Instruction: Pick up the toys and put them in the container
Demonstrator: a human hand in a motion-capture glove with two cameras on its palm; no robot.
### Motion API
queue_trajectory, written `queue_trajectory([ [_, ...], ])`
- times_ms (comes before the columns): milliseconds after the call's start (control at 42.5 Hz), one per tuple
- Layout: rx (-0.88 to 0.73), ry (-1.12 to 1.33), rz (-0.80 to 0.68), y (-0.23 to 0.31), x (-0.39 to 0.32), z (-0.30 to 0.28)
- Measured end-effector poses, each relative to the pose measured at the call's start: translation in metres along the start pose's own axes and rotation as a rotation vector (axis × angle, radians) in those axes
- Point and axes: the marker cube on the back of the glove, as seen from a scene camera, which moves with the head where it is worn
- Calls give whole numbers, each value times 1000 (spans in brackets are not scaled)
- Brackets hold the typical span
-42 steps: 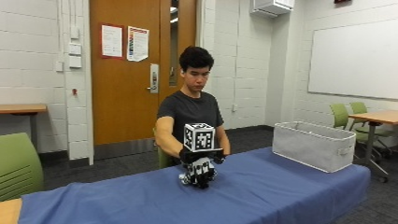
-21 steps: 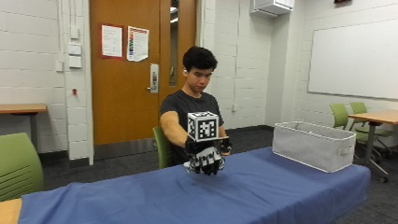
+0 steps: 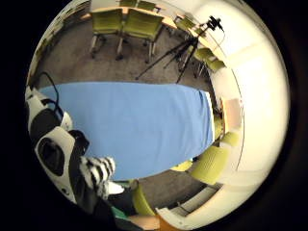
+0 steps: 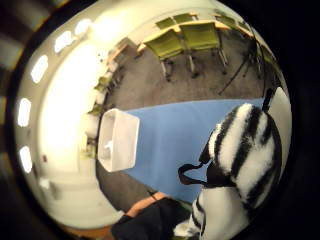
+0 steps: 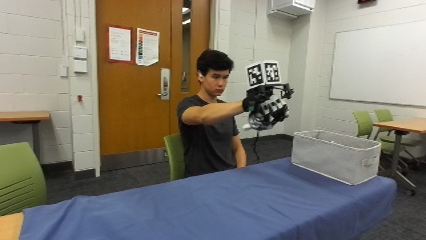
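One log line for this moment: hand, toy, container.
hand: raised above table, holds zebra toy | container: on table's far end, not under hand | toy: not dropped yet

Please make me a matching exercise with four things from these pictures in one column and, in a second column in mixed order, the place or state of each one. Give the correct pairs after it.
Things:
1. striped toy
2. container
3. blue tablecloth
4. gloved right hand

Places or states:
A. stands on the table near its end
B. raised in the air above the table
C. covers the table top
D. held in the glove, black and white

Pairs: 1-D, 2-A, 3-C, 4-B
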Motion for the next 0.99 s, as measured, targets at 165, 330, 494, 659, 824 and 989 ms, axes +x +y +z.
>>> queue_trajectory([
  [165,54,4,-146,-11,-99,-35],
  [330,63,-102,-381,2,-218,-62],
  [494,87,-50,-483,2,-312,-64],
  [659,98,-46,-554,11,-409,-64],
  [824,91,-211,-790,-20,-391,-52],
  [989,69,-254,-627,-21,-435,-35],
])
